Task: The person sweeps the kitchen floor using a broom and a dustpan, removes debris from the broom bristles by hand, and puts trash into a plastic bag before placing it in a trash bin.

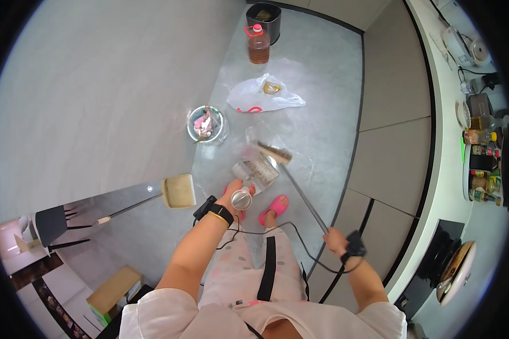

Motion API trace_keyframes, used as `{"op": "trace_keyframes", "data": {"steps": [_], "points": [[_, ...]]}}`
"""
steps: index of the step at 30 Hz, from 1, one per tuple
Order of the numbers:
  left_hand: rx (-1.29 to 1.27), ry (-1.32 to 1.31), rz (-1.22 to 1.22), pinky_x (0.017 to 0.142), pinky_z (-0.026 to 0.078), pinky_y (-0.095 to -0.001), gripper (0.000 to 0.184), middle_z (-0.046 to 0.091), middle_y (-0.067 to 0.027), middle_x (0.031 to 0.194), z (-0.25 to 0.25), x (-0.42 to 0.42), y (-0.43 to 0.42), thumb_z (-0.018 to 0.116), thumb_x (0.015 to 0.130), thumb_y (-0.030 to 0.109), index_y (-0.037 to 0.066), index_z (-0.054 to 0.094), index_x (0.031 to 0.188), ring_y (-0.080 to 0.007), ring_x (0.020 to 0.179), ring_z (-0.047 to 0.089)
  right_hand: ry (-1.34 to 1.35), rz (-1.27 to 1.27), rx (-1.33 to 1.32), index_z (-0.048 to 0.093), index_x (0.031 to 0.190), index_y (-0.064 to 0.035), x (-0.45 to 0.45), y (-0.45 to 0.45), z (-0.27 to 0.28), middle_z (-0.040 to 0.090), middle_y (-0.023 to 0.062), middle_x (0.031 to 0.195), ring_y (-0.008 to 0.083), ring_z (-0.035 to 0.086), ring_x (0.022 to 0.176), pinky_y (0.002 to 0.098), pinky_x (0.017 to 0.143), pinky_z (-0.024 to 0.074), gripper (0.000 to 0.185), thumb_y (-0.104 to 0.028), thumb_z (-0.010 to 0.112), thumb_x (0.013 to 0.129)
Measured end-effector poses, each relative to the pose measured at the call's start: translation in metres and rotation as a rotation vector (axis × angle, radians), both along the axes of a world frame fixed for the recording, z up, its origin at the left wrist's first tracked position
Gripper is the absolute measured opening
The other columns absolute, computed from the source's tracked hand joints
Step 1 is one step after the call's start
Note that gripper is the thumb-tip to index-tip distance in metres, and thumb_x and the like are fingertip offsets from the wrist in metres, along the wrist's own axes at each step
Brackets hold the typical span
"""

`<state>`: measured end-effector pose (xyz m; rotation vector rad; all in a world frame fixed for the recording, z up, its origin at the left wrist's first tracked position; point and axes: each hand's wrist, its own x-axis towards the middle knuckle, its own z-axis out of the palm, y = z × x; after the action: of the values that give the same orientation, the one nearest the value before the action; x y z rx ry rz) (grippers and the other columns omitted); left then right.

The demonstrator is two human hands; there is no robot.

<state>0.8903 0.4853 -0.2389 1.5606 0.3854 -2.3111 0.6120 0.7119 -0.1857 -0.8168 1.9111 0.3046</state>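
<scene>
Held low in front of my feet, a clear dustpan-like container [258, 173] has a round metallic end [241, 200] near my wrist. My left hand [236, 193] is closed around its handle. On the right, my right hand [336, 242] grips the end of a long grey pole [306, 199]. The pole runs down to a brush head [274, 153], slightly blurred, at the far edge of the container. What lies inside the container is too small to tell. Straps and dark devices sit on both wrists, with a black cable hanging between them.
A lined bin [206, 124] stands left of the brush. Farther off are a white plastic bag [266, 97], a bottle of brown liquid [258, 47] and a black bin [270, 21]. A beige long-handled dustpan [179, 191] lies left. Cabinets [390, 152] line the right side.
</scene>
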Motion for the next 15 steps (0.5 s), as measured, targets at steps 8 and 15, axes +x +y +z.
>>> {"op": "trace_keyframes", "data": {"steps": [8, 15], "points": [[0.065, 0.052, 0.024, 0.039, 0.044, -0.0206, 0.018, 0.046, -0.0091, 0.069, 0.011, 0.000, 0.006, 0.032, 0.081, 0.015, -0.001, 0.038, 0.088, -0.0135, 0.050, 0.048, -0.118, -0.710, -0.118, 0.047, 0.083, 0.0019, -0.058, 0.028, 0.063, 0.041, 0.0049, 0.047, 0.0121, 0.037, 0.031, 0.0255, 0.028, 0.0295, 0.017, -0.015, 0.045, 0.080], [0.079, -0.003, -0.095, 0.038, 0.041, -0.0200, 0.018, 0.047, -0.0089, 0.065, 0.034, -0.019, 0.010, 0.029, 0.079, 0.011, -0.002, 0.042, 0.082, -0.0133, 0.048, 0.047, 0.107, 0.589, 0.069, 0.049, 0.053, -0.0071, -0.115, -0.048, -0.154, 0.048, 0.0039, 0.048, 0.0173, 0.047, 0.040, 0.0312, 0.036, 0.0372, 0.028, -0.020, 0.040, 0.076]]}}
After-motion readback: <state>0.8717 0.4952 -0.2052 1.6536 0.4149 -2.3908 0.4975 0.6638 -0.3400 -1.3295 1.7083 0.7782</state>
